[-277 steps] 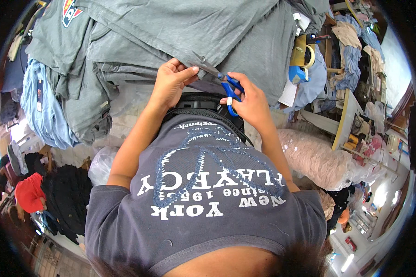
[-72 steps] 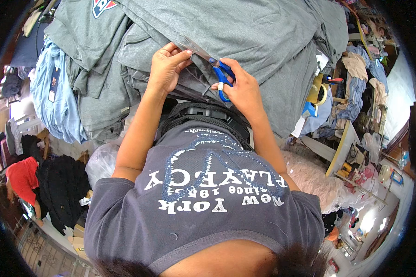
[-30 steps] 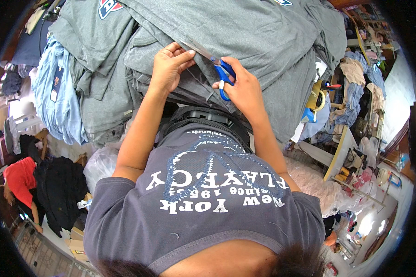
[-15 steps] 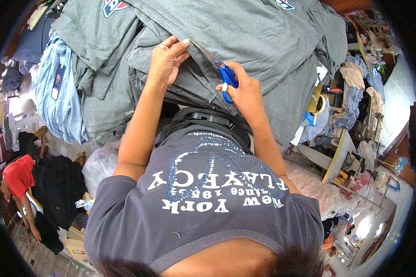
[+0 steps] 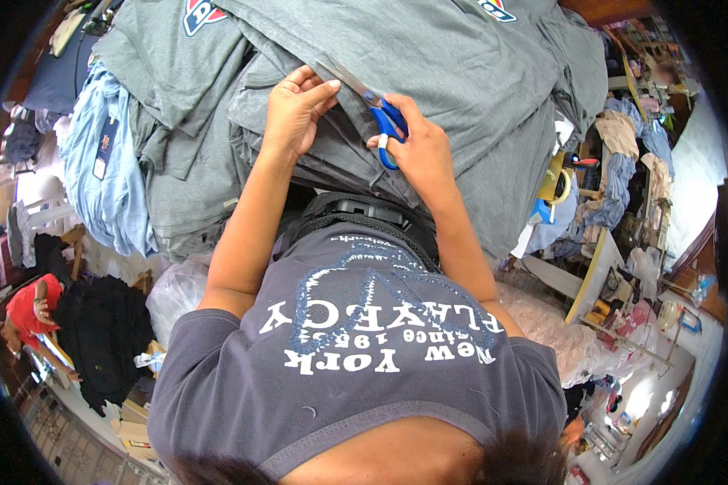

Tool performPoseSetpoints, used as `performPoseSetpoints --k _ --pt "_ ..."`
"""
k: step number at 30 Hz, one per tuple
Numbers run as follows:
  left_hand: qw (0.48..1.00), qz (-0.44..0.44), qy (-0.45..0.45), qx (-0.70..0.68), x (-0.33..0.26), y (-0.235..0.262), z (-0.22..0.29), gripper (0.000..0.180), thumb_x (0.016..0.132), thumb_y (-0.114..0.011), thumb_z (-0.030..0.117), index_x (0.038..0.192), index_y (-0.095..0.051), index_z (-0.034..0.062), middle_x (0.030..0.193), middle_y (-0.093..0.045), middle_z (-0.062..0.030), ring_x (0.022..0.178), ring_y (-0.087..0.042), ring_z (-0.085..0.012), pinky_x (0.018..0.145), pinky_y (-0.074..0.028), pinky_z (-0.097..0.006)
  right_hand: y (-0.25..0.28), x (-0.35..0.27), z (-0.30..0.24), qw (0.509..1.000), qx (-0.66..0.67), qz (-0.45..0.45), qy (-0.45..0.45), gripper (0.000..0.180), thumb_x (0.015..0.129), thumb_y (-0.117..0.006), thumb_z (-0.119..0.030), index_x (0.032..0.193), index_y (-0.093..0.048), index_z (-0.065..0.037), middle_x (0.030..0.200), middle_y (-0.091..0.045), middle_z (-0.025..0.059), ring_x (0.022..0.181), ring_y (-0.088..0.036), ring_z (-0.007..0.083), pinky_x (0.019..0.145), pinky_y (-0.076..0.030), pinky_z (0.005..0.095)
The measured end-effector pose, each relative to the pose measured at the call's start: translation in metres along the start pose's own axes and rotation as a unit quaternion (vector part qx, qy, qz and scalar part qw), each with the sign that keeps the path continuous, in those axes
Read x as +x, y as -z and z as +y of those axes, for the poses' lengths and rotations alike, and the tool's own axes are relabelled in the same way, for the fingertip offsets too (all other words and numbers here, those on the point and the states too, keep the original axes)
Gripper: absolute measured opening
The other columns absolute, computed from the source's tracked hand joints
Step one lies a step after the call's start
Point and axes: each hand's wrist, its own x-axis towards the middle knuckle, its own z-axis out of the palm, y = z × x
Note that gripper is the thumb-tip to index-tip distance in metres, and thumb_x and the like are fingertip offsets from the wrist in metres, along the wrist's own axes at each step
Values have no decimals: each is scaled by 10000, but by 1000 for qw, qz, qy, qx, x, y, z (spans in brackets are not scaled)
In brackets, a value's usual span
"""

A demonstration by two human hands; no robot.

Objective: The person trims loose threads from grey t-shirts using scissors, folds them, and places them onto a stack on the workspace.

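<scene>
Heaped before me are grey shirts, with printed badges on the far ones. My left hand is closed in a pinch at the edge of a grey shirt near the middle of the heap; the cloth between its fingertips is mostly hidden. In my right hand is a pair of scissors with blue handles, my fingers through the loops. Its metal blades point up and to the left, over the grey cloth, with the tips just beyond my left thumb.
Light-blue garments, one tagged, hang at the heap's left. Yellow tape and a red-and-black tool lie off its right edge. A person in a red top is beside black cloth at lower left. Plastic bags flank me.
The scissors and my right hand have shifted slightly left and up, the tips passing beyond my left thumb. My left hand has barely moved. The person in red has raised an arm.
</scene>
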Motion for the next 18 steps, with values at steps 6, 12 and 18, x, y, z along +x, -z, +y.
performPoseSetpoints --k 6,12,18 --pt "1000 4 4 -2 1 3 -3 197 757 -597 2 933 -512 19 833 -575 -20 742 -553 -87 657 -456 -212 -3 -4 3 1000 -2 -17 -19 475 652 -698 -261 1043 -475 -112 676 -572 185 651 -577 352 564 -429 396" --pt "999 1 17 -44 16 16 3 178 770 -588 38 935 -522 41 876 -586 -27 782 -559 -102 672 -434 -236 -4 -6 4 1000 2 -12 -16 484 653 -698 -260 1052 -471 -107 673 -565 187 645 -573 355 562 -427 394" --pt "1000 -7 -13 -12 15 13 7 244 755 -586 -1 980 -502 41 886 -590 -25 781 -568 -97 671 -450 -226 -6 0 -1 1000 3 15 2 508 642 -700 -262 1066 -472 -101 839 -594 151 742 -585 312 614 -438 389"
